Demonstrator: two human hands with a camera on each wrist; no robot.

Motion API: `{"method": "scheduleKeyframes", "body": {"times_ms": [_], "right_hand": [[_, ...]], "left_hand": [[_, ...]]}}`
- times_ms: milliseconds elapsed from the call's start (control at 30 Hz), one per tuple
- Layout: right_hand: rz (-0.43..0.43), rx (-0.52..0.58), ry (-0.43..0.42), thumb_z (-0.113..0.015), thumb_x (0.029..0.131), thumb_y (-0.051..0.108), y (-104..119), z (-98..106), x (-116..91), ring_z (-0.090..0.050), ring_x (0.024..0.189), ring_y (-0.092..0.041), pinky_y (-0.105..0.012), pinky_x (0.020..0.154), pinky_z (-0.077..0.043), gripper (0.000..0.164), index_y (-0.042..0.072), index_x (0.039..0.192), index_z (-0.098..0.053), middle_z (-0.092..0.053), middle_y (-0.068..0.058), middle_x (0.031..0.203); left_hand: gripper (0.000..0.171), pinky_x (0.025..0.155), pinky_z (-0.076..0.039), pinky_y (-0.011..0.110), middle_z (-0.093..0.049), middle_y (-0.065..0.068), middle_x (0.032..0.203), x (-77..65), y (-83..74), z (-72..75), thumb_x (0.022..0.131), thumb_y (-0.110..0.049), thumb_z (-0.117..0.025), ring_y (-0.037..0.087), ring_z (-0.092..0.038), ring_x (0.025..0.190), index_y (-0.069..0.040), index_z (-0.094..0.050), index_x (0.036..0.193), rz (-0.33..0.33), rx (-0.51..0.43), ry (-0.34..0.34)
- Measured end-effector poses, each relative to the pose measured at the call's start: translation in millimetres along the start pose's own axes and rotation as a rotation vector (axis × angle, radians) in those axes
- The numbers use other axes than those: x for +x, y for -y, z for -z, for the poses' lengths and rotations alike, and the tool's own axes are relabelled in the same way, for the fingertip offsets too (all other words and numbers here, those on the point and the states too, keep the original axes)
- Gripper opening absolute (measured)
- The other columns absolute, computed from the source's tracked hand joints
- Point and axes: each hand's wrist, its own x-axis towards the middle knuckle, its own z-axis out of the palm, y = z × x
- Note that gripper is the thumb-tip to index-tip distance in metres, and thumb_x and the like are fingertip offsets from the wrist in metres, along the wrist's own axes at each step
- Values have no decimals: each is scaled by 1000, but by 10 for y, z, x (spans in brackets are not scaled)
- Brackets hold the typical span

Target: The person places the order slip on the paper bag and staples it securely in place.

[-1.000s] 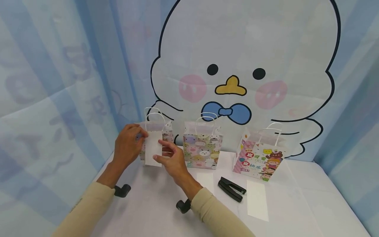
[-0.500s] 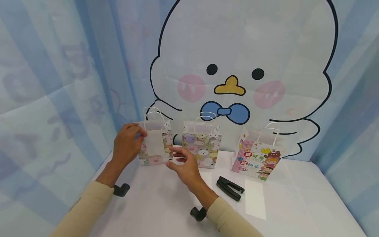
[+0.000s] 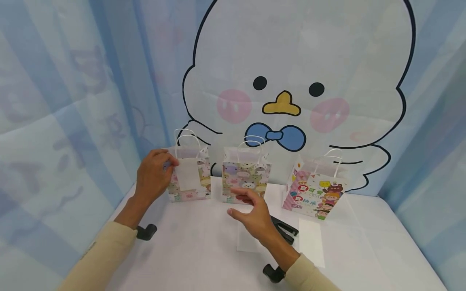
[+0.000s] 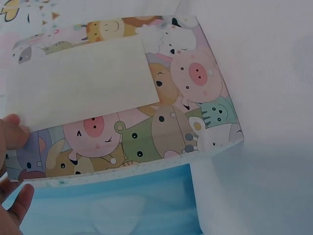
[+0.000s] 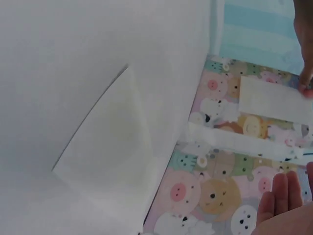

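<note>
On the left, my left hand (image 3: 154, 173) pinches a white paper card (image 3: 188, 174) against the front of a paper gift bag (image 3: 189, 195) printed with cartoon animals. The left wrist view shows the card (image 4: 83, 81) lying flat across the bag's print (image 4: 195, 73), finger and thumb at its edge. My right hand (image 3: 258, 218) holds nothing, its fingers and thumb spread apart. It hovers in front of the middle gift bag (image 3: 247, 171) and partly covers a black stapler (image 3: 285, 229) and a second white card (image 3: 246, 239).
To the right stands a pink and white gift bag (image 3: 313, 194) with cartoon figures. A third white card (image 3: 311, 242) lies right of the stapler on the white-covered table (image 3: 196, 250). A curtain with a cartoon bird (image 3: 284, 60) hangs behind.
My right hand has let go of the card and moved right, toward the stapler. The card now lies against the left bag's front, where my left hand keeps its hold.
</note>
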Motion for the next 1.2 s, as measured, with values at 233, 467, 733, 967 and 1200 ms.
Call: {"method": "scheduleKeyframes", "body": {"times_ms": [233,467,733,967,1200], "right_hand": [[-36,-87,12,-90,85,14,-157,334,-123,-60,136,-23,-59,122,-41,63,26,140,-64,-64,6,146],[-66,-248,34,-94,81,18,-301,643,-214,-61,136,-25,-53,121,-44,70,21,144,-62,-64,0,148],[-77,-437,51,-97,77,26,-445,913,-294,-61,136,-29,-55,118,-47,79,20,146,-59,-65,-9,147],[-105,-548,76,-99,73,33,-564,1034,-318,-61,134,-34,-58,115,-49,87,16,147,-57,-64,-12,146],[-141,-610,77,-102,67,32,-658,1054,-332,-65,121,-26,-55,111,-51,86,16,143,-62,-69,-8,131]], "left_hand": [[10,97,-59,63,-76,21,118,5,-9,-3,88,1,-83,41,-67,120,-2,-75,93,5,-3,-2],[10,97,-58,63,-76,22,117,11,-18,1,88,1,-83,41,-67,119,-2,-75,93,-4,2,-3],[11,97,-58,64,-75,23,119,6,2,4,88,1,-83,43,-67,120,-2,-75,93,-8,1,-6],[9,96,-58,65,-75,23,120,11,16,0,88,3,-81,43,-67,120,-1,-75,93,15,-3,7],[8,95,-58,64,-74,22,120,11,17,-5,88,2,-81,42,-66,121,-1,-75,93,29,-16,9]]}}
